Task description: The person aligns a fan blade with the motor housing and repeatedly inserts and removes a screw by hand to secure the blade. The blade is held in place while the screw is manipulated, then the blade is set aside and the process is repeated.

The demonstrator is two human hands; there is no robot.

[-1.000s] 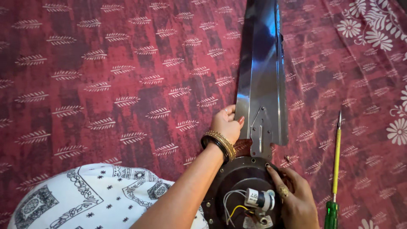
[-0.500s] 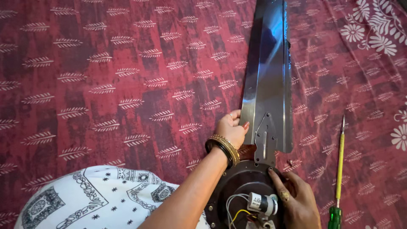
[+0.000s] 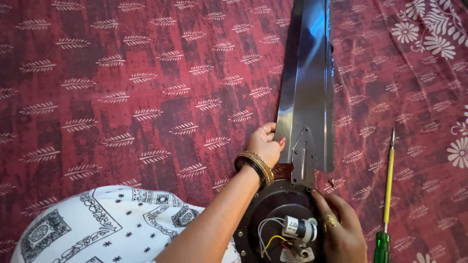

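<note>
A long shiny metal fan blade (image 3: pixel 307 87) lies on the red patterned cloth, its bracket end resting on the rim of a dark round fan motor (image 3: pixel 273 204). My left hand (image 3: pixel 264 143), with bangles at the wrist, grips the blade's left edge near the bracket. My right hand (image 3: pixel 341 229) rests on the motor's right side, its forefinger tip touching the rim just under the bracket. A small cylindrical capacitor (image 3: pixel 300 228) with white and yellow wires sits on the motor.
A screwdriver (image 3: pixel 386 195) with a yellow shaft and green handle lies on the cloth to the right. A small loose screw (image 3: pixel 331 182) lies beside the bracket. My knee in white patterned fabric (image 3: pixel 112 229) is at the lower left.
The view has shifted slightly. My left hand keeps its hold on the blade edge, and my right forefinger stays at the motor rim under the bracket.
</note>
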